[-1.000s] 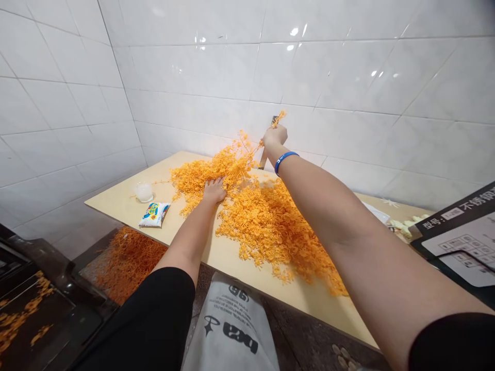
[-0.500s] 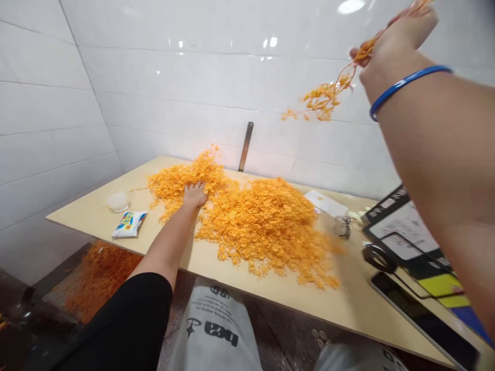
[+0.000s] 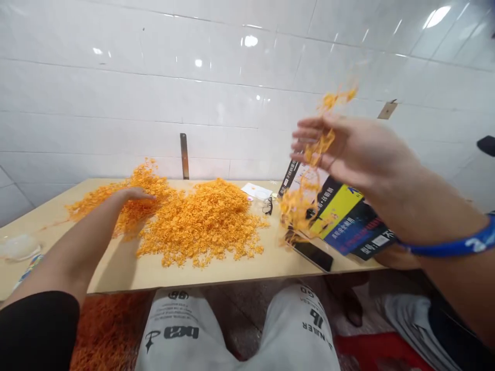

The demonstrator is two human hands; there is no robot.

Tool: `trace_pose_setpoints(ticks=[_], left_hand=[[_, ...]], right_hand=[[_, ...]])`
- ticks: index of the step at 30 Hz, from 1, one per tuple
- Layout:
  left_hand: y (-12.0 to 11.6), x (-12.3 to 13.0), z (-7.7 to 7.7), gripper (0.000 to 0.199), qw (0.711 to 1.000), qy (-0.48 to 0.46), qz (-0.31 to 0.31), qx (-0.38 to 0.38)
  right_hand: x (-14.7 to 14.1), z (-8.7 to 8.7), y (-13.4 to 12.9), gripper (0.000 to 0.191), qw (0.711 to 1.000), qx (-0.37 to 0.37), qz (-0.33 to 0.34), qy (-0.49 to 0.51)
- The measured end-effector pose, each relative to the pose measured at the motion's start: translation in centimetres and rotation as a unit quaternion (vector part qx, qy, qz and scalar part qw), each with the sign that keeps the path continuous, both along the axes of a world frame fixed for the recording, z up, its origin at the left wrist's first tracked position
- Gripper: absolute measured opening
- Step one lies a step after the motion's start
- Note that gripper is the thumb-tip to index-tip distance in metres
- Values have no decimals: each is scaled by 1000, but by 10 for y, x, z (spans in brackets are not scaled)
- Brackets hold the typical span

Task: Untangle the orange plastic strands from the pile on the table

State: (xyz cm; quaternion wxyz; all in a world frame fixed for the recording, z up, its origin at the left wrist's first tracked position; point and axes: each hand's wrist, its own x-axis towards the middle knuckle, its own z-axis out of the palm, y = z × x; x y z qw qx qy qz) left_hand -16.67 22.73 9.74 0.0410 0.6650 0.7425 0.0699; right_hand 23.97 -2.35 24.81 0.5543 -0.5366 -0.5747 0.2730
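Observation:
Two joined heaps of small orange pieces lie on a pale wooden table (image 3: 232, 269), a left heap (image 3: 96, 201) and a larger middle heap (image 3: 209, 221). My left hand (image 3: 137, 195) rests against the left heap, its fingers blurred and partly sunk among the pieces. My right hand (image 3: 328, 147) is raised over the table's right side, palm toward the left, fingers curved round a dangling orange strand (image 3: 299, 206). That strand hangs below the hand, and part of it sticks up above the fingers. A blue wristband is on my right wrist.
At the right lie a printed box (image 3: 344, 221), a dark phone (image 3: 313, 255) and glasses (image 3: 267, 206). A white card (image 3: 256, 191) sits at the back. A metal ruler (image 3: 184, 156) leans on the wall. A clear cup (image 3: 19, 247) stands far left. More orange pieces (image 3: 104, 330) lie below the table.
The view has turned to the right. My right hand has come down from high up with the orange strand, over the box and phone. My left hand is still at the left heap.

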Motion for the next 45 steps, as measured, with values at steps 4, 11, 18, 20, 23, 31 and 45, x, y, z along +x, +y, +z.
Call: trace_pose_setpoints(ticks=[4,11,18,20,23,31,45], left_hand=[[-23,28,24,33,998,-26,-49,-29],[-181,121,6,41,890,-324,-319,21],[-253,179,-31,63,587,-673,-449,-14],[-249,185,-35,49,587,-692,-420,16],[-247,192,-39,34,644,-685,-330,90],[-240,174,-47,35,661,-703,-192,175],[-252,213,-61,54,615,-749,-240,-51]], right_hand=[[-13,-64,-34,29,989,-17,143,45],[-60,-157,-48,29,897,-62,381,217],[-91,-204,-39,42,845,-66,424,319],[-93,-212,-36,47,874,-63,391,281],[-93,-223,-30,49,895,-52,365,249],[-83,-236,-31,50,913,-1,314,261],[-78,-241,-12,53,970,-10,196,143]])
